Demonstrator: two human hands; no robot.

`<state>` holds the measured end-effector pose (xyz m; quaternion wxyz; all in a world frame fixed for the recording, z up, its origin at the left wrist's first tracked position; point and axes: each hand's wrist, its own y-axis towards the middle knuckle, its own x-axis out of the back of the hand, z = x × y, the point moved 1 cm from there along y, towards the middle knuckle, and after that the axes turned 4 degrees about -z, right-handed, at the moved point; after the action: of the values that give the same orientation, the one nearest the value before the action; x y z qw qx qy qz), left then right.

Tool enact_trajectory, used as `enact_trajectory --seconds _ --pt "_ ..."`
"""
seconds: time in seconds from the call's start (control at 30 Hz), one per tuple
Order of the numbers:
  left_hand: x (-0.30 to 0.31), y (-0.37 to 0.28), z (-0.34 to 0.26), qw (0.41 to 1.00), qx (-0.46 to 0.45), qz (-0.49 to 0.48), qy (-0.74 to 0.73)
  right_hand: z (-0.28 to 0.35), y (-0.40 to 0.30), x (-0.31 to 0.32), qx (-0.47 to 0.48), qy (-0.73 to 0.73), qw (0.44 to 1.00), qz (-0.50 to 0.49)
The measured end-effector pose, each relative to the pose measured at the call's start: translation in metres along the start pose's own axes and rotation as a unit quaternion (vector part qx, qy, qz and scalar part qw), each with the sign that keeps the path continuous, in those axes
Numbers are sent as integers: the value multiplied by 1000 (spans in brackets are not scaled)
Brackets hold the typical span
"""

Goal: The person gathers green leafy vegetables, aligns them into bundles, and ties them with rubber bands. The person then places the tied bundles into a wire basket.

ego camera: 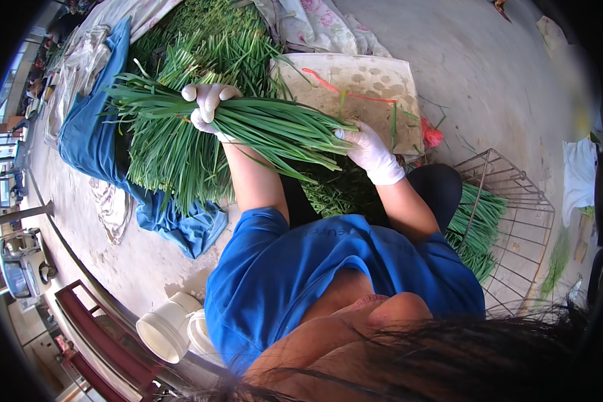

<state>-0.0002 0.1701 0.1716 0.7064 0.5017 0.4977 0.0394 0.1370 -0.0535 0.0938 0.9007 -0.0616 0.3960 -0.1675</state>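
My left hand [210, 104], in a thin white glove, is wrapped around a bunch of long flat green leaves, which look like garlic chives [276, 123]. At the bunch's right end, my gloved right hand [369, 148] pinches the tips between thumb and fingers. The bunch lies nearly level across the view, its left end fanned out. Behind and below my left hand is a large heap of the same chives [181, 156]. A stained pale board [364, 90] lies beyond my right hand, with a red tie [354, 94] and a few stray leaves on it.
Blue cloth [93, 125] borders the heap at left, and a flowered sheet [314, 22] lies behind it. At right, a wire basket [520, 201] contains more chives [477, 226]. White buckets [163, 329] are at lower left. Loose green trimmings [339, 193] lie below my hands.
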Motion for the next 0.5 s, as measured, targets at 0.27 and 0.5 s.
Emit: enact_trajectory --seconds 0.27,0.5 --pt "-11 0 -7 999 -8 28 27 -5 -26 62 87 -354 931 -22" --pt "-4 -2 -6 998 0 52 -18 15 -19 56 60 -417 902 -97"
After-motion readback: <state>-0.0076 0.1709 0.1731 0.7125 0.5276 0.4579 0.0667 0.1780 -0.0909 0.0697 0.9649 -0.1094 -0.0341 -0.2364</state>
